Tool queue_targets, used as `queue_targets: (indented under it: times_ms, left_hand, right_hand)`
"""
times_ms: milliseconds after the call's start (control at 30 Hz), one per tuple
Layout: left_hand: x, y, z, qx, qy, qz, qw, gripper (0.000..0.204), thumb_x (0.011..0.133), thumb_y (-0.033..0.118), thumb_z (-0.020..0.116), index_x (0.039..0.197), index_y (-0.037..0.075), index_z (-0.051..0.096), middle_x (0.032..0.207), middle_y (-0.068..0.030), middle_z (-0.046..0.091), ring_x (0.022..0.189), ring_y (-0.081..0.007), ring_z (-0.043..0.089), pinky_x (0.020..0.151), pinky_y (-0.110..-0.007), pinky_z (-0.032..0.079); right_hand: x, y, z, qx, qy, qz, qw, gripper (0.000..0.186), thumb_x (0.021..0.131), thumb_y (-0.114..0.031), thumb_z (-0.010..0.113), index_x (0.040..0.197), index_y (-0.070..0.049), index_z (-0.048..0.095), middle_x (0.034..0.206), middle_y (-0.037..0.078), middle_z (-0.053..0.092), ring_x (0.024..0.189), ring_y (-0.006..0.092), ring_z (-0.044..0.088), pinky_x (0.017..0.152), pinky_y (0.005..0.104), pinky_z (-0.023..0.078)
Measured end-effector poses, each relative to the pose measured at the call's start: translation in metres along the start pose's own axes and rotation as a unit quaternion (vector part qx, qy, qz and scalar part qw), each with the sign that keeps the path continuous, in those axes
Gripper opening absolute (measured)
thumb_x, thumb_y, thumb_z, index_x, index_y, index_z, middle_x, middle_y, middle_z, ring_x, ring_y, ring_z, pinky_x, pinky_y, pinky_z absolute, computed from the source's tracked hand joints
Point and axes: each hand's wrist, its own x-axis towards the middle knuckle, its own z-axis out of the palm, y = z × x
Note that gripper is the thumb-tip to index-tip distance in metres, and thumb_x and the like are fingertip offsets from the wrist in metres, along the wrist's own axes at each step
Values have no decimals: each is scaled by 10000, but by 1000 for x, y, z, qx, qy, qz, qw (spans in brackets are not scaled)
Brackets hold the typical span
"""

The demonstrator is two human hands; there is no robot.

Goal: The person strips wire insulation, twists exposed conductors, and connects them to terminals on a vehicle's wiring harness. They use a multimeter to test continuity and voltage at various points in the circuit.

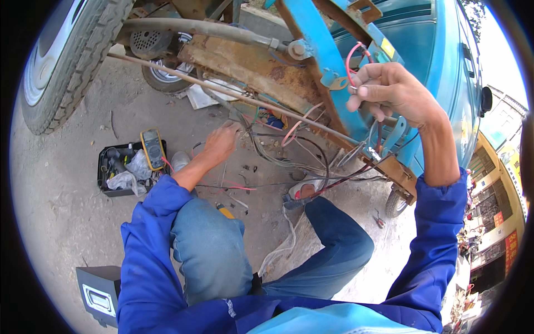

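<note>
Head view looks down on a person crouched on a concrete floor under a tipped-up blue vehicle body [423,33]. The right hand [389,92] is raised, fingers closed around a red wire [351,58] that loops up by the blue frame. The left hand [221,142] reaches down into the wiring bundle [289,153] hanging below the rusty chassis rail [250,64]; its fingers are buried in the strands, so I can't tell if they're pinching one or just feeling around.

If you ask me, the trick here is keeping light tension on that red wire so it's easy to follow through the tangle, and not yanking, since those old leads probably snap easily.

Containers: a black tool tray [111,172] sits on the floor left of the knees, with a yellow-edged multimeter [152,148] lying across it plus what looks like crumpled plastic bags and some small tools. A dark box [99,292] sits at lower left; contents not visible.
</note>
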Motion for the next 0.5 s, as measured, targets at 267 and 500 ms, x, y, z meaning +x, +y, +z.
queue_targets:
  times_ms: [267,500]
  left_hand:
    - [5,-14,8,-35,-9,-34,999,203,998,183,572,1152,86,662,1145,-203,684,1074,-445,643,905,-532,511]
    - [15,-2,10,-89,-23,-73,993,213,977,174,594,1144,60,661,1074,-222,716,1034,-436,667,890,-519,512]
  right_hand:
    - [13,21,-1,-28,10,-43,999,186,1016,-202,662,1082,-28,670,850,77,750,488,34,519,460,158,383]
    - [12,27,-1,-52,29,-49,997,224,1014,-239,663,1088,-27,667,850,85,745,478,42,472,473,170,380]
